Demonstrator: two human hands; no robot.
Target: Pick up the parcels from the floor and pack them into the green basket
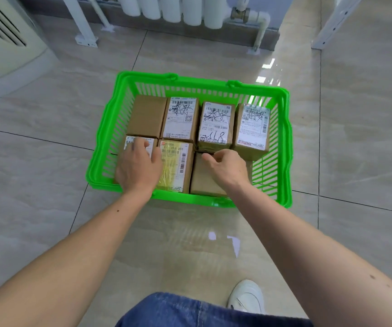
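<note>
A green plastic basket point(282, 147) stands on the tiled floor ahead of me. Several brown cardboard parcels fill it in two rows. The far row holds a plain parcel point(146, 115) and three with white labels. In the near row, my left hand point(137, 167) lies flat on the labelled parcel point(140, 140) at the near left. Beside it lies a parcel with a yellow label point(176, 166). My right hand point(228, 168) rests, fingers curled, on the plain parcel point(205, 180) at the near right. No parcel lies on the floor in view.
A white radiator point(173, 8) with pipes runs along the far wall. White metal legs point(81, 27) stand at the back left and back right. A beige unit point(3, 36) fills the far left corner. My white shoe point(247, 296) is on the floor below.
</note>
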